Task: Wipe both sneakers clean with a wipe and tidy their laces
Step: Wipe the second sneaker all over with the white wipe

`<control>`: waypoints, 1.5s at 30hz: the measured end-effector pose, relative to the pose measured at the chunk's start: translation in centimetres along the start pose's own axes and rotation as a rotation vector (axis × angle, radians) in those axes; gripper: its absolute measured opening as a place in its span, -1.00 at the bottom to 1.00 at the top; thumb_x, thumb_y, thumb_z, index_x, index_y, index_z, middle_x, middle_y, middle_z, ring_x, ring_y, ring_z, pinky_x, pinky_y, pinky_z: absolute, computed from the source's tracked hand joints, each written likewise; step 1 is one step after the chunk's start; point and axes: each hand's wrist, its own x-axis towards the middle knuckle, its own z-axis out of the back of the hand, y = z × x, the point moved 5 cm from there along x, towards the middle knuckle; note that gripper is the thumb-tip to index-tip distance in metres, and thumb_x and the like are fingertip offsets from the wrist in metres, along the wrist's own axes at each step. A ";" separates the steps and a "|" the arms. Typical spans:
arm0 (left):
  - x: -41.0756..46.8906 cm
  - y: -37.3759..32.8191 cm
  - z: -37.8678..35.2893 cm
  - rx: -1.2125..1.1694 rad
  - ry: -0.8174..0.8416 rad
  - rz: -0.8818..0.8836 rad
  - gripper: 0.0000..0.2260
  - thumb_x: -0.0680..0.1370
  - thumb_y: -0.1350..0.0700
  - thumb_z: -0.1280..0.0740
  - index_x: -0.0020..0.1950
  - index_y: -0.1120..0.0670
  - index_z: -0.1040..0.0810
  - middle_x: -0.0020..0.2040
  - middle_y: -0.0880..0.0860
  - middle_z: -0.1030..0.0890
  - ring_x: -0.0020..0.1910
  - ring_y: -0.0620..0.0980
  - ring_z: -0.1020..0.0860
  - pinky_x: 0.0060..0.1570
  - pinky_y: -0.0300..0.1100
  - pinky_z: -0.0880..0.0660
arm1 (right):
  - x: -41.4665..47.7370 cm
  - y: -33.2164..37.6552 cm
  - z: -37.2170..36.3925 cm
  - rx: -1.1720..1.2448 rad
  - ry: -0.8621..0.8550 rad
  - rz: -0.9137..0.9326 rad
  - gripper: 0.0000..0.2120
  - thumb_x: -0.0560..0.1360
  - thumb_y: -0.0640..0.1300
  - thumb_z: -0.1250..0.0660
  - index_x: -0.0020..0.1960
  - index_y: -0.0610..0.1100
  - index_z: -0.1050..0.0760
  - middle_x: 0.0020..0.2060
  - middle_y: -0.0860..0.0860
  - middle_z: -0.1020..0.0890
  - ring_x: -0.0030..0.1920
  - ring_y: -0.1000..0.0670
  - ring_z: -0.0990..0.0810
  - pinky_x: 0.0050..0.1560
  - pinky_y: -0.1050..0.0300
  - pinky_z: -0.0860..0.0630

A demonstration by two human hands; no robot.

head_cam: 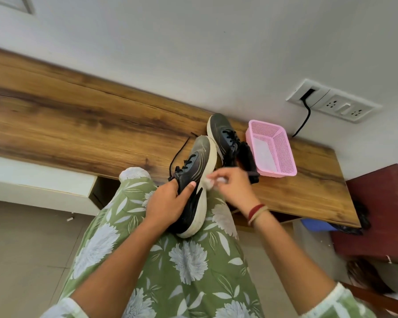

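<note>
Head view. On a green floral-print lap: black-and-grey mesh sneaker with grubby white sole, heel down, toe toward the brown wooden surface, left hand clamped round its collar. At the sole's edge, small crumpled white wipe pinched in right hand. Black lace trailing loose. Matching second sneaker on the surface, just beside a pink perforated plastic basket.

Left hand grips sneaker; right hand pinches wipe.

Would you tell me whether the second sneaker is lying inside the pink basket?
No, the second sneaker rests on the wooden tabletop beside the pink basket, not in it.
</note>
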 end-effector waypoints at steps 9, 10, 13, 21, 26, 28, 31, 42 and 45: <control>-1.5 -0.8 0.9 0.257 -0.360 -0.074 -0.44 0.48 -0.24 -0.27 0.31 0.12 -0.34 0.28 0.19 -0.38 0.24 0.18 -0.39 0.14 0.01 -0.42 | 8.9 1.9 1.4 -0.278 -0.236 0.063 -0.71 0.54 -0.32 -0.21 0.20 -0.16 -0.56 0.14 -0.12 -0.58 0.16 -0.11 -0.53 0.20 0.10 -0.42; -1.4 -0.9 0.9 0.315 -0.373 -0.097 -0.44 0.50 -0.23 -0.24 0.36 0.10 -0.34 0.38 0.20 -0.33 0.34 0.20 -0.34 0.20 0.05 -0.40 | 8.8 1.8 0.9 -0.307 -0.249 0.064 -0.71 0.54 -0.32 -0.21 0.20 -0.17 -0.55 0.14 -0.13 -0.57 0.15 -0.13 -0.53 0.19 0.06 -0.44; -1.0 -1.3 0.3 0.342 -0.275 -0.253 -0.52 0.59 -0.15 -0.15 0.47 -0.02 -0.26 0.51 0.08 -0.25 0.50 0.12 -0.17 0.38 0.09 -0.22 | 7.3 1.4 -0.2 -0.352 -0.323 0.092 -0.73 0.52 -0.35 -0.20 0.15 -0.19 -0.57 0.05 -0.13 -0.56 0.10 -0.14 -0.53 0.15 0.00 -0.48; 0.0 -0.7 -0.4 0.228 -0.074 -0.215 -0.64 0.62 -0.02 -0.13 0.44 -0.09 -0.32 0.49 -0.03 -0.29 0.51 0.00 -0.14 0.42 0.06 -0.18 | -0.5 0.6 -3.3 -0.196 -0.371 0.113 -0.72 0.43 -0.41 -0.23 0.04 -0.22 -0.60 -0.07 -0.11 -0.59 -0.02 -0.12 -0.56 0.04 0.05 -0.45; -0.2 -0.7 0.0 0.210 -0.123 -0.210 -0.65 0.61 -0.01 -0.18 0.40 -0.06 -0.39 0.42 0.02 -0.39 0.42 0.03 -0.32 0.33 -0.01 -0.32 | -3.6 0.4 -3.1 0.012 0.024 0.008 -0.78 0.45 -0.34 -0.32 -0.04 -0.10 -0.66 -0.08 0.03 -0.66 -0.03 0.12 -0.57 0.08 0.30 -0.45; -0.2 -0.7 0.1 0.189 -0.133 -0.204 -0.66 0.60 -0.01 -0.19 0.38 -0.05 -0.42 0.40 0.02 -0.41 0.38 0.03 -0.37 0.29 -0.01 -0.35 | -2.5 0.4 -1.6 0.063 0.132 -0.050 -0.83 0.46 -0.27 -0.37 -0.02 -0.06 -0.65 -0.05 0.08 -0.64 -0.07 0.17 -0.54 0.08 0.30 -0.46; -0.1 -0.7 0.1 0.166 -0.141 -0.200 -0.67 0.60 0.00 -0.21 0.36 -0.04 -0.44 0.38 0.02 -0.44 0.36 0.03 -0.39 0.27 -0.03 -0.36 | 2.1 0.7 2.6 0.040 -0.218 -0.048 -0.77 0.51 -0.32 -0.27 0.09 -0.11 -0.60 0.07 0.06 -0.56 -0.06 0.14 -0.53 0.03 0.43 -0.42; 0.3 -0.6 0.0 0.149 -0.127 -0.192 -0.67 0.59 -0.02 -0.22 0.35 -0.06 -0.45 0.38 -0.02 -0.43 0.38 -0.01 -0.36 0.30 -0.04 -0.34 | 8.3 1.0 0.4 -0.363 -0.298 0.125 -0.71 0.57 -0.31 -0.14 0.20 -0.21 -0.55 0.11 -0.17 -0.59 0.14 -0.17 -0.54 0.18 0.00 -0.44; 0.5 -0.5 -0.1 0.141 -0.114 -0.186 -0.66 0.58 -0.03 -0.22 0.36 -0.08 -0.45 0.38 -0.03 -0.43 0.38 -0.02 -0.35 0.32 -0.05 -0.32 | 5.6 0.3 -0.5 -0.377 -0.387 0.153 -0.70 0.54 -0.33 -0.15 0.17 -0.20 -0.56 0.05 -0.13 -0.60 0.09 -0.15 -0.52 0.13 0.00 -0.44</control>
